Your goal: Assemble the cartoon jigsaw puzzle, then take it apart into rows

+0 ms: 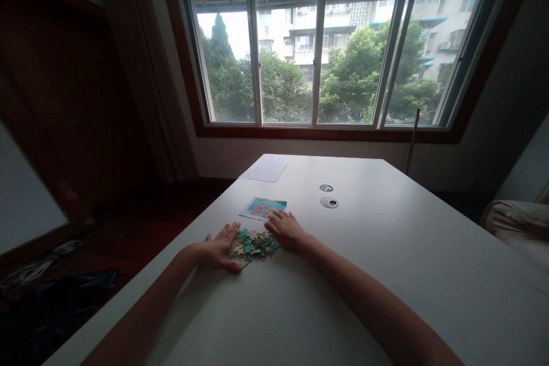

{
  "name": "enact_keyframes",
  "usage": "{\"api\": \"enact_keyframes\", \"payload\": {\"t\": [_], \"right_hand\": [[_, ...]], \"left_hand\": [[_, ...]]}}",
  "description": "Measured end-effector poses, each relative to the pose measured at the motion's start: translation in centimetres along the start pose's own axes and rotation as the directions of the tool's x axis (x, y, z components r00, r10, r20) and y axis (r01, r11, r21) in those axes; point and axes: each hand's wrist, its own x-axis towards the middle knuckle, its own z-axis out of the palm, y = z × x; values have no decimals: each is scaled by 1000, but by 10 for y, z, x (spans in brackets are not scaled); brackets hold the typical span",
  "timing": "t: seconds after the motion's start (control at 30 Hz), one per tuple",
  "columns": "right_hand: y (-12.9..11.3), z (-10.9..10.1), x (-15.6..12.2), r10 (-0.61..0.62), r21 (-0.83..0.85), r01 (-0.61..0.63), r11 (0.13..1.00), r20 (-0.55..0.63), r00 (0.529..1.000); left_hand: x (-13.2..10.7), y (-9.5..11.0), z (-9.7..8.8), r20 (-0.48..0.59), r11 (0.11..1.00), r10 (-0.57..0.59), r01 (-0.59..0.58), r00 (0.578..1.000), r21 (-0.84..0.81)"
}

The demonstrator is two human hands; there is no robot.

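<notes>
A heap of small jigsaw puzzle pieces [254,245], green, teal and tan, lies on the white table [364,286]. On its left side rests my left hand [219,250], fingers stretched out and thumb apart, touching the edge of the heap. My right hand [286,230] lies at the heap's upper right with its fingers extended, the fingertips by the lower edge of a colourful picture sheet [261,207]. Neither hand grips anything that I can see. Part of the heap's edges is hidden under both hands.
Farther back on the table lie a white paper sheet [265,170] and two round discs, one [326,188] behind the other [329,203]. A wooden stick [412,140] leans past the far right edge. Beige cloth [514,220] sits at the right.
</notes>
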Motion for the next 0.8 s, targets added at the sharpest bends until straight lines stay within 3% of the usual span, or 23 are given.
{"api": "enact_keyframes", "payload": {"t": [0.17,0.43,0.67,0.8], "right_hand": [[16,-6,-5,-30,-6,30,1000,64,998],[17,-11,-12,-52,-2,53,999,76,996],[-5,-6,-32,-152,-4,153,988,107,983],[-25,7,-30,-124,14,123,992,100,987]], "left_hand": [[2,-1,1,12,1000,-6,6,1000,-22],[4,-1,7,-29,999,-29,28,999,-27],[3,3,7,-48,1000,-21,21,999,-13],[8,0,10,-53,1000,0,-1,999,-4]]}}
